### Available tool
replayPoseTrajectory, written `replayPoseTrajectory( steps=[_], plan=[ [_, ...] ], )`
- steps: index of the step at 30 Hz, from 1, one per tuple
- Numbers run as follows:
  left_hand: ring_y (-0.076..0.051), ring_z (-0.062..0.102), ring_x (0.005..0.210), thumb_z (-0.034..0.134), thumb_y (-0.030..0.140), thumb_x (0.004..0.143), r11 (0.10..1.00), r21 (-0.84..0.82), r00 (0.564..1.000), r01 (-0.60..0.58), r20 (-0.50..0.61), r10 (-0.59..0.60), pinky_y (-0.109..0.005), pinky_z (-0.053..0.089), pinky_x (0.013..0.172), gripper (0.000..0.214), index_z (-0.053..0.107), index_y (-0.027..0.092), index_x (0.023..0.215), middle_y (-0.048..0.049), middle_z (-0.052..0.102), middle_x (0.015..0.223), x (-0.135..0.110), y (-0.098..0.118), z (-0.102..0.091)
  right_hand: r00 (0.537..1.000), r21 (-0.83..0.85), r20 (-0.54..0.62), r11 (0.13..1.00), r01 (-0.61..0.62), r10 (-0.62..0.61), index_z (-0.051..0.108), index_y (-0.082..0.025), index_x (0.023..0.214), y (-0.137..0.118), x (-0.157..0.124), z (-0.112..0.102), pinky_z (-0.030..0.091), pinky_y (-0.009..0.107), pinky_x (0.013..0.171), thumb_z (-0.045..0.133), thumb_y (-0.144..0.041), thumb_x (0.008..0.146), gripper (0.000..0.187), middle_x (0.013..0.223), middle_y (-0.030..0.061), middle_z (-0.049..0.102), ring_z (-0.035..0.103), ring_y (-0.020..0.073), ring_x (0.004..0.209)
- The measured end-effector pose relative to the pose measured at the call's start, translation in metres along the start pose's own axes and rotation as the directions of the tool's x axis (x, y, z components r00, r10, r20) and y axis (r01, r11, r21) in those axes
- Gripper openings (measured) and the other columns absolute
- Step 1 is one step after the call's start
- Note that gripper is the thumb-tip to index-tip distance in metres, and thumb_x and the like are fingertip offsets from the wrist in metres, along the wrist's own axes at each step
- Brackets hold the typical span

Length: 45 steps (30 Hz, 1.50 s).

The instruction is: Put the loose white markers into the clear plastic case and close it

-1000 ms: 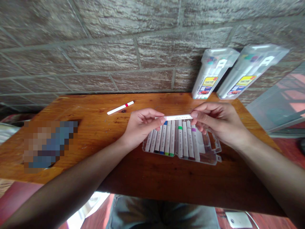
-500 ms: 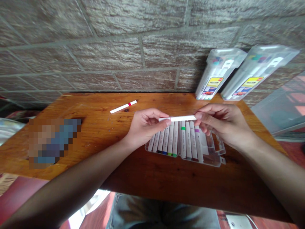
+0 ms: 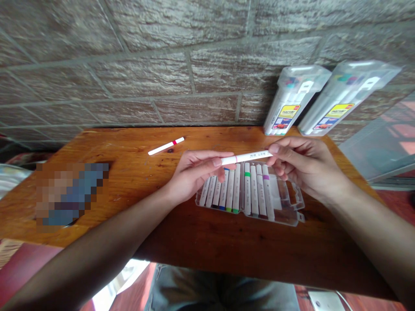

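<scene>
Both hands hold one white marker (image 3: 247,157) level above an open clear plastic case (image 3: 285,203). My left hand (image 3: 194,172) pinches the marker's left end, where a pink band shows. My right hand (image 3: 301,166) pinches its right end with fingertips. Under the hands, the case holds several white markers (image 3: 240,192) lying side by side, with green, blue and purple bands. The case rests on a wooden table (image 3: 129,172).
A loose white marker with a red band (image 3: 166,146) lies on the table at the back left. Two closed marker boxes (image 3: 293,100) (image 3: 340,99) lean on the brick wall at the back right. A blurred patch (image 3: 69,194) covers something at the left. A white phone (image 3: 326,300) lies below.
The marker's right end has risen a little, so it now tilts up to the right. Its pink band has come out from under my left fingers.
</scene>
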<state>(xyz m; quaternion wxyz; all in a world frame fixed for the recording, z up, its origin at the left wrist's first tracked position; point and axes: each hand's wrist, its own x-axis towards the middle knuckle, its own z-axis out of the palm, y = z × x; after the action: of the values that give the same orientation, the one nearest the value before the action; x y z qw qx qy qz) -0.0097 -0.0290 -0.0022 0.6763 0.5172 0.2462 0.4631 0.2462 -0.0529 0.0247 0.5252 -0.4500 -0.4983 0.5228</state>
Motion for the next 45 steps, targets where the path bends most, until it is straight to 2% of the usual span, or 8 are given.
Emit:
replayPoseTrajectory(
  steps=[7,15,21,26,31,37,45],
  plan=[
    [-0.012,0.068,0.064,0.091,0.028,0.081,0.996,0.084,0.998,-0.037,0.044,0.034,-0.027,0.056,0.068,0.029,0.087,0.028,0.11,-0.0072,0.085,0.097,-0.001,-0.002,-0.003,1.0,0.042,-0.01,0.999,-0.003,0.004,0.081,-0.02,0.072,0.004,0.002,-0.003,0.043,0.02,0.036,0.1,-0.044,0.067,0.031,0.062,0.0021,0.072,0.054,0.0081,0.041],
    [-0.012,0.068,0.063,0.087,0.032,0.085,0.998,0.049,0.999,-0.034,0.014,0.033,-0.026,0.055,0.066,0.022,0.088,0.025,0.106,-0.0094,0.086,0.095,0.0,-0.002,-0.001,1.0,0.009,0.007,1.0,0.022,-0.022,0.081,-0.02,0.072,0.004,0.001,-0.003,0.043,0.021,0.036,0.098,-0.045,0.071,0.03,0.059,0.002,0.069,0.054,0.0086,0.042],
    [-0.01,0.066,0.059,0.088,0.03,0.085,0.988,0.15,0.997,-0.033,-0.061,0.043,-0.024,0.054,0.063,0.018,0.088,0.022,0.101,-0.0078,0.085,0.089,0.003,-0.008,-0.005,0.996,-0.04,0.042,0.996,0.084,-0.082,0.081,-0.02,0.075,0.009,0.001,-0.006,0.045,0.021,0.039,0.091,-0.039,0.083,0.023,0.066,0.0029,0.072,0.057,0.0083,0.046],
    [-0.011,0.065,0.058,0.09,0.034,0.081,0.978,0.209,0.993,-0.018,-0.111,0.042,-0.024,0.053,0.059,0.022,0.087,0.019,0.097,-0.0078,0.084,0.084,0.005,-0.008,-0.004,0.994,-0.079,0.05,0.992,0.098,-0.094,0.081,-0.021,0.08,0.012,0.001,-0.007,0.046,0.022,0.039,0.09,-0.038,0.086,0.02,0.07,0.0032,0.074,0.058,0.0095,0.047],
    [-0.009,0.064,0.055,0.093,0.032,0.077,0.961,0.274,0.993,-0.028,-0.106,0.059,-0.022,0.053,0.058,0.022,0.086,0.017,0.092,-0.005,0.081,0.077,0.006,-0.004,-0.001,0.988,-0.103,0.079,0.985,0.141,-0.133,0.081,-0.021,0.081,0.012,0.0,-0.007,0.045,0.023,0.039,0.089,-0.039,0.086,0.02,0.07,0.0031,0.075,0.058,0.0096,0.047],
    [-0.009,0.064,0.056,0.096,0.028,0.073,0.962,0.271,0.994,-0.039,-0.085,0.064,-0.021,0.053,0.057,0.022,0.085,0.017,0.088,-0.0028,0.08,0.074,0.006,-0.004,-0.001,0.986,-0.133,0.098,0.98,0.15,-0.138,0.081,-0.022,0.081,0.013,0.0,-0.006,0.044,0.024,0.038,0.088,-0.038,0.088,0.019,0.07,0.003,0.075,0.058,0.0102,0.047],
    [-0.01,0.062,0.054,0.096,0.035,0.072,0.95,0.308,0.992,-0.048,-0.097,0.081,-0.023,0.051,0.057,0.026,0.081,0.016,0.082,-0.0021,0.076,0.07,0.006,-0.005,-0.001,0.981,-0.173,0.123,0.97,0.169,-0.149,0.081,-0.02,0.08,0.01,-0.002,-0.003,0.047,0.023,0.039,0.088,-0.041,0.087,0.023,0.07,0.0044,0.076,0.059,0.0109,0.048]
  ],
)
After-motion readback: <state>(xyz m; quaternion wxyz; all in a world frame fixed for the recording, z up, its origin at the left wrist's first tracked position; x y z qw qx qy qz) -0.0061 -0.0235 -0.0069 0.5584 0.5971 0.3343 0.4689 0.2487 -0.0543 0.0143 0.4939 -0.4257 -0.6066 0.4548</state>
